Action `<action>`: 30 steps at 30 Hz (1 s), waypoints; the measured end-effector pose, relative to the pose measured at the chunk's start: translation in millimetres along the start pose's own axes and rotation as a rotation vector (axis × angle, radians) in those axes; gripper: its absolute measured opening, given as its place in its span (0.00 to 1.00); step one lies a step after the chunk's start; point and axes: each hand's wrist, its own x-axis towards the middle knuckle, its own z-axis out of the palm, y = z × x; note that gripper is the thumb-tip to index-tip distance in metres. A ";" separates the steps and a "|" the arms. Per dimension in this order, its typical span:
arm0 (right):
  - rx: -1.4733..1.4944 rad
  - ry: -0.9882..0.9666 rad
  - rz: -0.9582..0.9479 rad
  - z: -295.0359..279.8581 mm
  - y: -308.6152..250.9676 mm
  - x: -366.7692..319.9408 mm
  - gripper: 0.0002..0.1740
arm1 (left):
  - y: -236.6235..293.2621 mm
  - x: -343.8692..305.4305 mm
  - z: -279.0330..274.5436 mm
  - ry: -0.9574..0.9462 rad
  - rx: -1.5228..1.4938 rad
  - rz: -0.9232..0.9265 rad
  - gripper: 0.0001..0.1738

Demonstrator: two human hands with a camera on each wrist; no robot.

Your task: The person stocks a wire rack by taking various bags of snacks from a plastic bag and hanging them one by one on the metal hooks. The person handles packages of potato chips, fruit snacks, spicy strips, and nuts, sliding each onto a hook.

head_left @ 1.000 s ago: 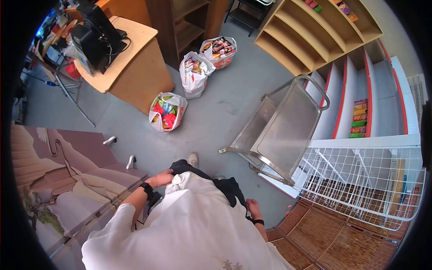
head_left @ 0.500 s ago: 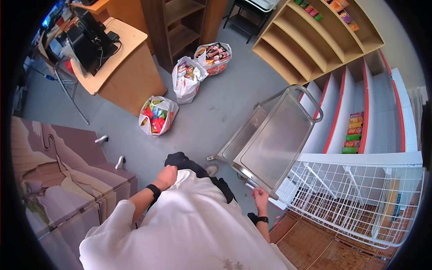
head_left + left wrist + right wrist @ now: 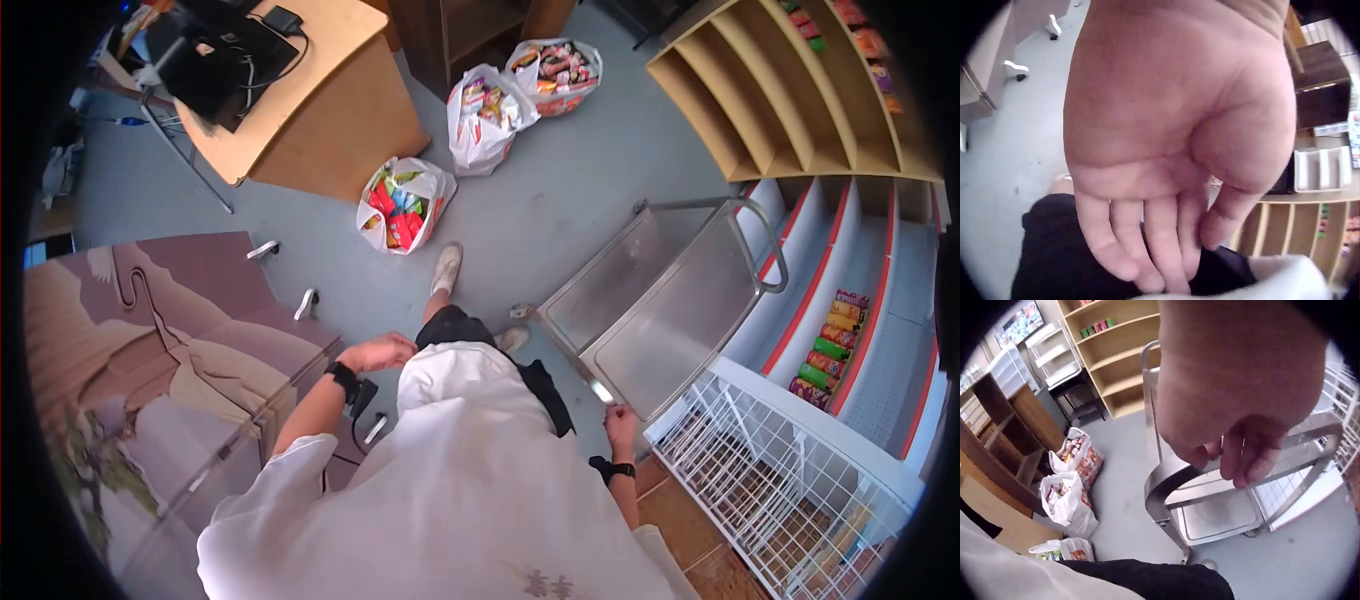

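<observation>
My left hand (image 3: 380,352) hangs beside the dark shorts (image 3: 455,326), near the hem of the white shirt. In the left wrist view its palm faces the camera, with the fingers (image 3: 1161,234) loosely bent and holding nothing. My right hand (image 3: 621,428) is low at the near corner of a two-shelf metal cart (image 3: 655,350). Its fingers (image 3: 1249,453) are loosely curled and overlap the cart's bent handle (image 3: 1166,481) in the right wrist view. Three white plastic bags full of bright snack packets stand on the floor: a near bag (image 3: 437,215), a middle bag (image 3: 480,150) and a far bag (image 3: 590,95).
A wooden desk (image 3: 335,130) with black equipment stands at upper left. Purple printed panels (image 3: 200,300) on white feet are at left. Right of the cart are wooden shelves (image 3: 720,110), white red-edged shelves (image 3: 880,240) with several packets, and a white wire basket (image 3: 740,430).
The view has swung, and one foot has stepped forward toward the bags. My right hand has come up from beside the body to the cart's near corner. The left hand has loosened beside the shorts.
</observation>
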 end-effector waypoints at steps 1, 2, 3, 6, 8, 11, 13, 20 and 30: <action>-0.014 -0.014 0.030 0.5 -17.7 -12.9 0.08 | 3.9 5.3 -21.6 0.002 -0.099 -0.046 0.14; 0.119 -0.025 0.122 -2.0 -36.9 -22.2 0.08 | 6.4 12.5 -44.1 0.074 -0.103 -0.085 0.18; 0.250 -0.032 0.222 -2.3 -55.1 -35.4 0.07 | -19.0 32.1 -83.5 0.166 -0.139 0.034 0.18; 0.285 -0.268 0.468 6.3 -77.7 -62.9 0.11 | -56.9 90.4 -170.1 0.814 0.137 -0.187 0.17; 0.369 -0.415 0.686 15.6 -85.6 -92.8 0.11 | -43.0 103.7 -192.5 0.817 0.056 -0.284 0.20; 0.087 -0.482 0.682 23.1 -99.8 -135.2 0.13 | 11.3 137.1 -215.2 0.744 0.013 -0.332 0.33; 0.000 -0.467 0.611 29.5 -66.0 -175.0 0.15 | 45.0 168.0 -242.1 0.824 -0.030 -0.361 0.45; -0.135 -0.566 0.763 29.8 -88.8 -240.3 0.19 | 137.5 263.1 -324.7 0.953 -0.204 -0.154 0.84; 0.303 -0.313 1.066 59.4 -91.3 -272.1 0.14 | 109.4 306.3 -381.8 1.309 0.155 -0.149 0.20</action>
